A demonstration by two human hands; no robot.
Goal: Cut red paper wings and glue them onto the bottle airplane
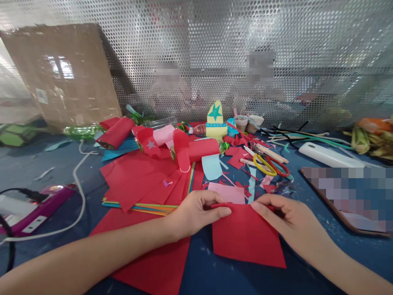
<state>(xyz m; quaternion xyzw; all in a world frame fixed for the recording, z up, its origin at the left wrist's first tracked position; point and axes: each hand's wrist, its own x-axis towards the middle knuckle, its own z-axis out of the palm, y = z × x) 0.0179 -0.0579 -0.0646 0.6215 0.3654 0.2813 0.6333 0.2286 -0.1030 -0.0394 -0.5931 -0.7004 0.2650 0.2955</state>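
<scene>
A square-looking piece of red paper (245,237) is held up by its far edge, its near edge tilted toward me. My left hand (201,211) pinches the left end of that edge between thumb and fingers. At the right end, my right hand (281,213) pinches the same edge, its fingertips partly hidden behind the sheet. Just beyond lies a pink paper piece (230,191), partly covered by the red sheet. Left of my hands is a stack of red paper (135,176) with yellow, orange and blue edges showing, and a larger red sheet (159,262) lies under my left forearm.
Red-wrapped bottles (201,150) and a yellow cutout with a star (216,123) stand behind. Scissors with yellow handles (264,165) lie among paper scraps. At right are a tablet-like device (344,205) and a white object (330,155); at left, a purple power strip (46,207) with cables.
</scene>
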